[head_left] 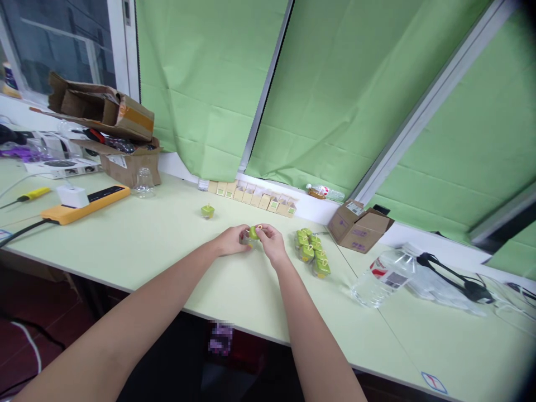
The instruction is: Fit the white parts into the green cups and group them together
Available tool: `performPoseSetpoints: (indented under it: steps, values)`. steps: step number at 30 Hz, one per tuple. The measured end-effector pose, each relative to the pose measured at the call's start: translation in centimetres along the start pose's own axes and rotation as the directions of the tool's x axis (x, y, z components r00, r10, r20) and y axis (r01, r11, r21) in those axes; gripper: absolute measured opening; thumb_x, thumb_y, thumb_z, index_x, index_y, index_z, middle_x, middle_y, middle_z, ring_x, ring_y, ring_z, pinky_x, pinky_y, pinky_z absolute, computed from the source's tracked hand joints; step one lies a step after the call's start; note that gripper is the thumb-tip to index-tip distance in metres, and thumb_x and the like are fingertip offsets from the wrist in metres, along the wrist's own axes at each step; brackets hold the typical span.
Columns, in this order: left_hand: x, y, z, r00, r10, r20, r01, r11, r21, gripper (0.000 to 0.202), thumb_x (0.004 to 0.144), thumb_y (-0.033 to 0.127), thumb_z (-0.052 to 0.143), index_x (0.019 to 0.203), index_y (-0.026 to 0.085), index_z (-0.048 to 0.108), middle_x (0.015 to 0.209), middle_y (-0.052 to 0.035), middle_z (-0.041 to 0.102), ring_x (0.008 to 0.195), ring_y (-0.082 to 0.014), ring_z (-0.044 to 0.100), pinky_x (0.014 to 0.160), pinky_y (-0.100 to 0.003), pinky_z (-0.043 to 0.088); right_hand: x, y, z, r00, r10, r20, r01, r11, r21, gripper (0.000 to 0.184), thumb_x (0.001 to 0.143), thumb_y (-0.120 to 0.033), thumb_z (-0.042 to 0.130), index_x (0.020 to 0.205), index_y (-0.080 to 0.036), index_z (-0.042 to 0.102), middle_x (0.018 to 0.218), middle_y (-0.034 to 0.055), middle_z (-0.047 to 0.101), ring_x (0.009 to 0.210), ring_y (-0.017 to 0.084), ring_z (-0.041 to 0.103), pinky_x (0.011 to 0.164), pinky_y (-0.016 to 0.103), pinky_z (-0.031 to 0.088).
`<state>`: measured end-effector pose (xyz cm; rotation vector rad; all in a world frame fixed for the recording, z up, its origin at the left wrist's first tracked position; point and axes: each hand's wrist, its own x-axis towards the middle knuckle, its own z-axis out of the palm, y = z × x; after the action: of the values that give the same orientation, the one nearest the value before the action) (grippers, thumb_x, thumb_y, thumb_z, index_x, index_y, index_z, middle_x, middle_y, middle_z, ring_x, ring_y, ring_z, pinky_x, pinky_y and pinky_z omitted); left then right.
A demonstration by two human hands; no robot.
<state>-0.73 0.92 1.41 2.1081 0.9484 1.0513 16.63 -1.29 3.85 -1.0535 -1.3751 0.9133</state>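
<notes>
My left hand (pixel 233 240) is closed around a small clear plastic cup (pixel 248 242) above the table's middle. At the cup's top, my right hand (pixel 272 244) pinches a green lid (pixel 253 233) with a pale loop on it. Whether the lid is seated on the cup or apart from it, I cannot tell, as fingers cover part of both. Off to the right stands a cluster of similar green-lidded cups (pixel 307 254), their loops upward. One more green-lidded cup (pixel 207 211) stands by itself, beyond and to the left of my hands.
A row of small cardboard boxes (pixel 251 196) lines the back wall. To the left are an orange power strip (pixel 90 205), a clear plastic jar (pixel 144 184) and stacked cardboard boxes (pixel 129 167). A large bottle (pixel 385 277) lies at right, near an open carton (pixel 358 226).
</notes>
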Motion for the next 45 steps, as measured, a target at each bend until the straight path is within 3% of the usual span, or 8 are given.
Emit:
performPoseSetpoints:
  steps: [6,17,28,32,35,39,41,45]
  values:
    - [0.0,0.4,0.1,1.000,-0.027,0.016,0.026,0.997,0.073,0.039,0.065,0.037,0.075,0.098,0.020,0.062,0.080,0.0000,0.059,0.069,-0.0153,0.054,0.062,-0.027,0.041,0.3,1.4,0.2,0.999,-0.038,0.011,0.039,0.991,-0.128,0.030,0.075,-0.049,0.067,0.086,-0.020,0.066,0.082,0.0031,0.071,0.078,0.019,0.064,0.076,0.031,0.050]
    - [-0.1,0.6,0.3,0.999,-0.026,0.027,0.023,0.997,0.073,0.044,0.067,0.040,0.074,0.106,0.021,0.063,0.085,-0.0009,0.063,0.074,-0.0169,0.057,0.066,-0.028,0.043,0.4,2.5,0.0,0.999,-0.036,-0.025,0.023,0.919,-0.394,0.025,0.077,-0.046,0.060,0.080,-0.022,0.065,0.083,0.0023,0.071,0.081,0.019,0.064,0.075,0.030,0.050]
    - [0.0,1.0,1.0,1.000,-0.009,-0.003,0.009,1.000,-0.001,0.031,0.079,0.040,0.061,0.104,0.020,0.064,0.090,-0.0033,0.067,0.079,-0.0168,0.058,0.071,-0.028,0.046,0.4,2.2,0.1,0.997,0.068,0.038,-0.055,0.963,-0.262,0.028,0.073,-0.047,0.061,0.084,-0.020,0.065,0.088,0.0030,0.070,0.080,0.018,0.063,0.072,0.028,0.049]
    - [0.5,0.8,1.0,0.987,-0.127,-0.095,0.132,0.990,0.057,0.027,0.075,0.037,0.062,0.098,0.022,0.062,0.090,-0.0028,0.068,0.080,-0.0178,0.060,0.071,-0.028,0.045,0.5,2.0,-0.1,0.994,0.109,-0.015,-0.109,0.959,-0.260,0.028,0.070,-0.042,0.062,0.085,-0.020,0.066,0.091,0.0043,0.070,0.081,0.018,0.062,0.074,0.029,0.048]
    - [0.8,0.5,-0.6,0.922,-0.283,-0.265,0.339,0.920,0.197,0.026,0.073,0.036,0.063,0.095,0.022,0.059,0.093,-0.0046,0.068,0.082,-0.0207,0.062,0.069,-0.030,0.044,0.6,1.9,-0.4,0.989,0.133,-0.061,-0.145,0.946,-0.289,0.028,0.070,-0.042,0.061,0.087,-0.020,0.066,0.095,0.0050,0.069,0.082,0.018,0.062,0.074,0.030,0.048]
    - [0.9,-0.1,-4.2,0.783,-0.431,-0.447,0.601,0.710,0.367,0.035,0.073,0.042,0.062,0.100,0.021,0.055,0.103,-0.0140,0.066,0.097,-0.0315,0.061,0.073,-0.037,0.044,0.5,1.8,-0.5,0.986,0.150,-0.073,-0.166,0.930,-0.328,0.028,0.071,-0.042,0.059,0.087,-0.020,0.066,0.096,0.0047,0.069,0.080,0.017,0.062,0.073,0.030,0.047]
    - [0.7,-0.5,-5.9,0.729,-0.481,-0.488,0.674,0.628,0.388,0.041,0.073,0.044,0.062,0.105,0.020,0.054,0.108,-0.0177,0.064,0.106,-0.0361,0.058,0.077,-0.041,0.044,0.4,1.8,-0.5,0.986,0.152,-0.072,-0.167,0.922,-0.350,0.027,0.071,-0.042,0.059,0.086,-0.021,0.066,0.095,0.0044,0.070,0.080,0.017,0.062,0.074,0.030,0.046]
    - [0.2,-1.2,-8.3,0.643,-0.529,-0.554,0.757,0.549,0.354,0.046,0.074,0.046,0.060,0.111,0.020,0.049,0.117,-0.0209,0.058,0.113,-0.0381,0.053,0.082,-0.046,0.044,0.5,2.0,-0.6,0.989,0.133,-0.064,-0.147,0.914,-0.378,0.026,0.072,-0.042,0.058,0.085,-0.021,0.066,0.095,0.0037,0.070,0.083,0.018,0.062,0.076,0.030,0.046]
